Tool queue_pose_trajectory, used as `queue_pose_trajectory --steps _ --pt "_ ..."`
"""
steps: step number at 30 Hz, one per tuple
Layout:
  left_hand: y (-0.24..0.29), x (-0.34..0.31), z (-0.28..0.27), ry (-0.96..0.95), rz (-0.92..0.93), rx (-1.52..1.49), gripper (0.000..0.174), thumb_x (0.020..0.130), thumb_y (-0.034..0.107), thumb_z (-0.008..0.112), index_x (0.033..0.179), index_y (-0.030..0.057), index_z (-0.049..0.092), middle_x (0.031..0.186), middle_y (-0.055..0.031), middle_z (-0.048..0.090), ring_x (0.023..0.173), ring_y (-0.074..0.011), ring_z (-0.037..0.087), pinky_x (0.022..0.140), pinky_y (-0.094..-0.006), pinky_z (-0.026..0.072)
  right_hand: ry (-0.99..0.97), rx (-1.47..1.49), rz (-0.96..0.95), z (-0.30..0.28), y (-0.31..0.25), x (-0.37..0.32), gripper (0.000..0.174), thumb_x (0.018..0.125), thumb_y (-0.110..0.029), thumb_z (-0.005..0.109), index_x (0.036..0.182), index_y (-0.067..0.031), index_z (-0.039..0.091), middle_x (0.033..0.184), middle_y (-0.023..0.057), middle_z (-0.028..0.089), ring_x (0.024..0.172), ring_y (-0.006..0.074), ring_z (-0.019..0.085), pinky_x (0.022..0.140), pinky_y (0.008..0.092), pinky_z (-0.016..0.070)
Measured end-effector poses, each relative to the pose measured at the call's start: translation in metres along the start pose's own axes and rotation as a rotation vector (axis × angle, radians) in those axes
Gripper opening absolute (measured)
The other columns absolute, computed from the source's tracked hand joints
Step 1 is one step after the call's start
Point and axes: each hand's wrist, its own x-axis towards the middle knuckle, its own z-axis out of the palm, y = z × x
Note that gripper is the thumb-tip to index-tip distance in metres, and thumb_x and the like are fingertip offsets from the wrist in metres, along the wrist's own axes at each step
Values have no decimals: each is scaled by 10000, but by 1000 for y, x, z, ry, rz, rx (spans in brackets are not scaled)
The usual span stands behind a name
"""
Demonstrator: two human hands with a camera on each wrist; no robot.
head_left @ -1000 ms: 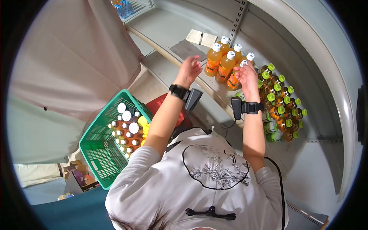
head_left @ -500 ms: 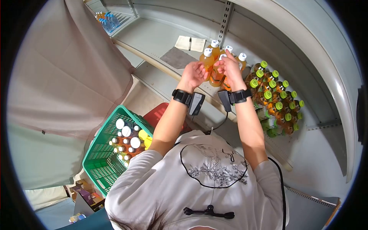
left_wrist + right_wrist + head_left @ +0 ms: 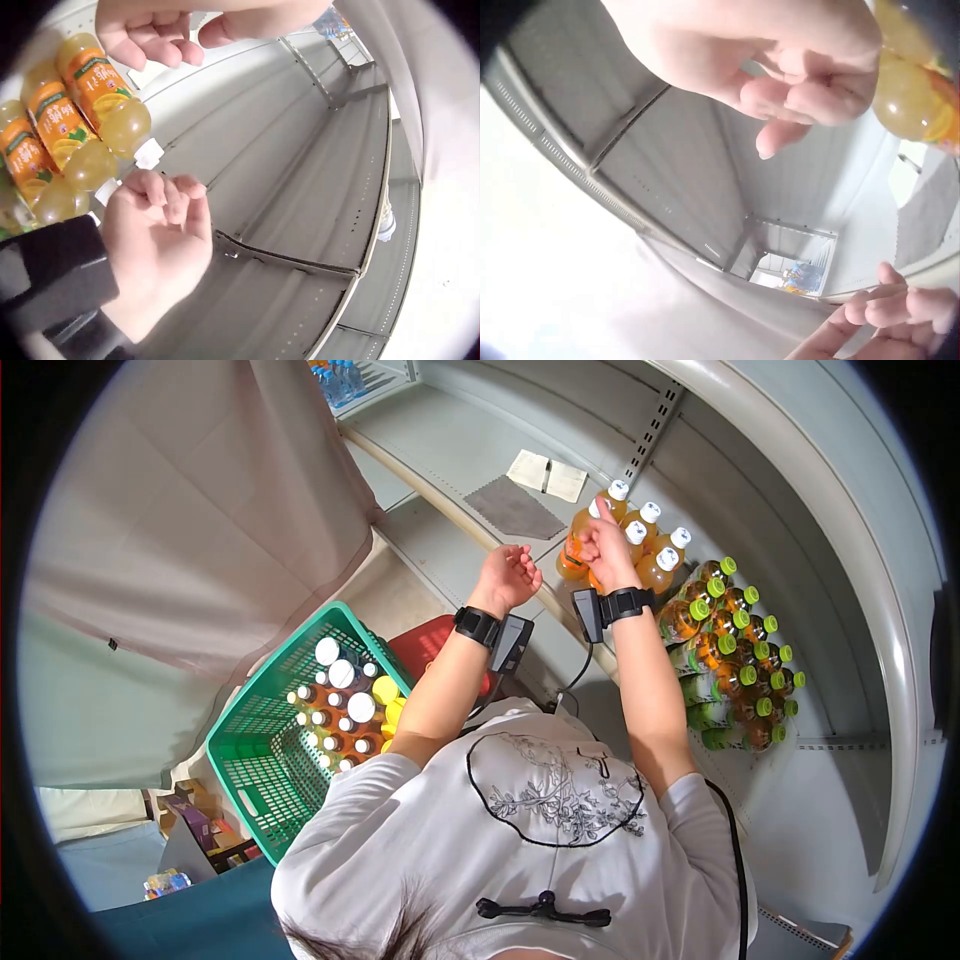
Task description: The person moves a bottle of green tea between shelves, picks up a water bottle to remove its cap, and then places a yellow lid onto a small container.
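Right hand (image 3: 604, 546) lies against the front orange juice bottle (image 3: 570, 565) on the shelf (image 3: 440, 450); we cannot tell whether its grip clasps it. Left hand (image 3: 508, 572), grip loosely curled and empty, hovers at the shelf's edge.

Shelf (image 3: 450, 445) bare left of orange bottles (image 3: 650, 560); green-capped bottles (image 3: 740, 650) block the right; basket (image 3: 260, 780) stands below-left.

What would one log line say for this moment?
left hand: empty, near shelf | right hand: at orange bottles, grip unclear | green basket: part full
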Motion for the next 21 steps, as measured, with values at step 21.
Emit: queue_pose_trajectory --steps 21 --pt "-10 4 -28 53 -68 50 143 795 153 390 790 89 518 621 34 444 555 -98 427 631 -274 401 218 -575 -248 3 -16 -19 550 799 -133 473 1310 -135 268 583 29 502 440 94 429 430 243 371"
